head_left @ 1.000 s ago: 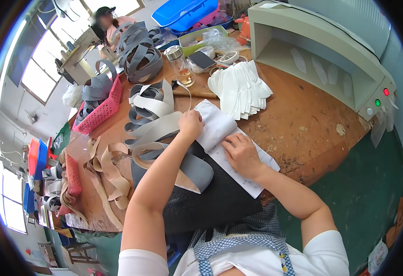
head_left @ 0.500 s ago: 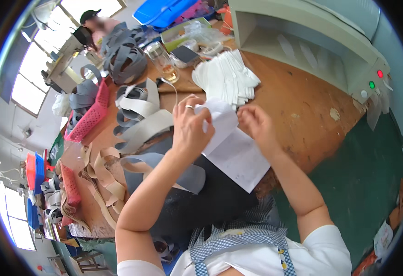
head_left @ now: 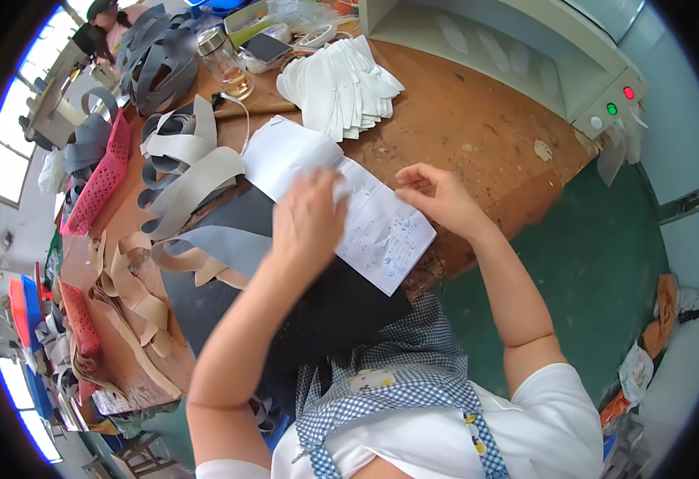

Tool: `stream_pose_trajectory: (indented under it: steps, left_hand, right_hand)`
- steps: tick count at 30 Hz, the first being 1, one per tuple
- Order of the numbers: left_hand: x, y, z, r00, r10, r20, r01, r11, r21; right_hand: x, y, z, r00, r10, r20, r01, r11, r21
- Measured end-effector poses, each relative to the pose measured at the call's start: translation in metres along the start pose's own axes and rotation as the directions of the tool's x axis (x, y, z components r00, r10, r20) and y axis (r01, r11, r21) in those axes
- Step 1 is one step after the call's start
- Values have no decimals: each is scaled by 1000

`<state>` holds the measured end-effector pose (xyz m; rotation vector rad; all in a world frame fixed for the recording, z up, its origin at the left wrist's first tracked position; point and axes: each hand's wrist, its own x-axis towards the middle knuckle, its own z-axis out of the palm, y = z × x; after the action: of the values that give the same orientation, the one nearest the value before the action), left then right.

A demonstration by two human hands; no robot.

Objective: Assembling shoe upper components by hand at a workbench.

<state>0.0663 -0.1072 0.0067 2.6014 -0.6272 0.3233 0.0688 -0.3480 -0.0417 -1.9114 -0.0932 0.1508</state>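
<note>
One open notebook (head_left: 385, 231) lies partly over a black mat (head_left: 341, 307). Across its middle is the blurred left hand (head_left: 309, 215), grip impossible to tell; at three o'clock the right hand (head_left: 437, 199) curves empty, thumb and fingers slightly parted. Leafing through pages seems in hand; the next move probably calls for a light fingertip touch. White cut pieces (head_left: 337, 88) lie at twelve, grey strips (head_left: 198, 184) at nine.

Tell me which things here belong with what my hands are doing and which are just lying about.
Seemingly in use:
notebook, under the left hand, beside the right hand

Seemingly just lying about:
white pieces
bottle
pink basket
beige strips
</note>
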Motion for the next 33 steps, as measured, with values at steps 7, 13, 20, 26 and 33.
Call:
stream_pose_trajectory:
  steps: [7, 13, 20, 26, 33]
  left_hand:
    - [42, -69, 22, 957, -210, 201, 116, 910, 399]
    - [57, -78, -13, 952, -281, 121, 259, 952, 164]
    - [97, -95, -71, 987, -152, -46, 139, 967, -211]
    - [142, -158, -54, 982, -138, -131, 127, 988, -87]
    - [164, -216, -30, 972, -200, -123, 215, 968, 127]
  right_hand:
    - [-7, -2, 17, 982, -179, 60, 187, 962, -197]
    - [8, 0, 17, 991, 41, 129, -59, 989, 138]
    - [40, -4, 44, 981, -87, 173, 21, 937, 349]
    - [91, -4, 88, 995, -94, -24, 97, 966, 239]
    - [109, -13, 110, 937, -217, -272, 169, 967, -190]
